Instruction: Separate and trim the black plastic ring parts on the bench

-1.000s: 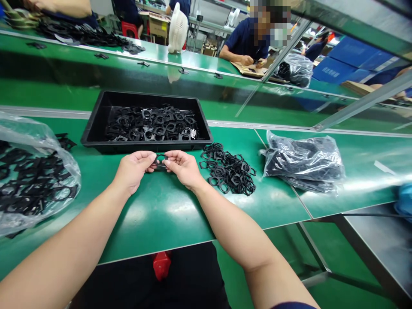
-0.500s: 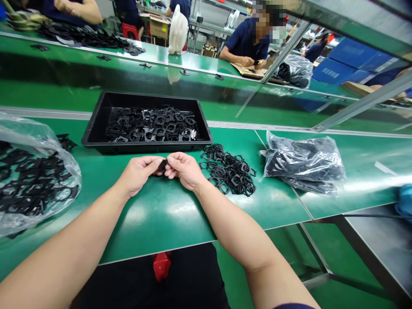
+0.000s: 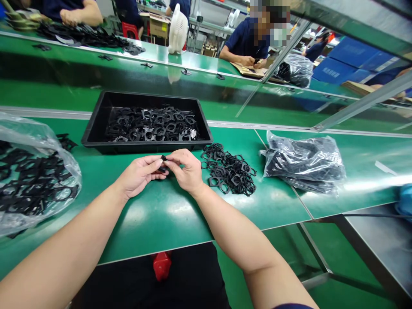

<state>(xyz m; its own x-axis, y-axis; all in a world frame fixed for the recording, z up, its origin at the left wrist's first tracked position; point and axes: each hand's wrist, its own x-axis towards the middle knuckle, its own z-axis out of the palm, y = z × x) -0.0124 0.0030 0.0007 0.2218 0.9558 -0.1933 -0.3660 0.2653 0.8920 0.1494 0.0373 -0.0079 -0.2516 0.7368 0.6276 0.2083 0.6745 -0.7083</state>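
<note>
A small black plastic part (image 3: 163,169) is pinched between my two hands, mostly covered by the fingers. My left hand (image 3: 139,174) grips it from the left, thumb on top. From the right, my right hand (image 3: 186,168) closes thumb and forefinger on its upper end. Just behind the hands stands a black tray (image 3: 146,149) holding many black parts with round holes (image 3: 160,121). Beside my right hand lies a loose heap of black ring-shaped parts (image 3: 230,169) on the green table (image 3: 154,223).
At the left is an open clear bag (image 3: 69,161) of black parts. A closed plastic bag (image 3: 304,161) of dark parts lies at the right. Behind the tray runs a green conveyor-like strip (image 3: 225,101) with spaced black pieces. Co-workers (image 3: 246,43) sit beyond, near a white fan (image 3: 178,32).
My right hand has turned over the black part, its fingers now pointing more downward. The part sits tilted differently between the hands. A co-worker's hand at the far left has lowered.
</note>
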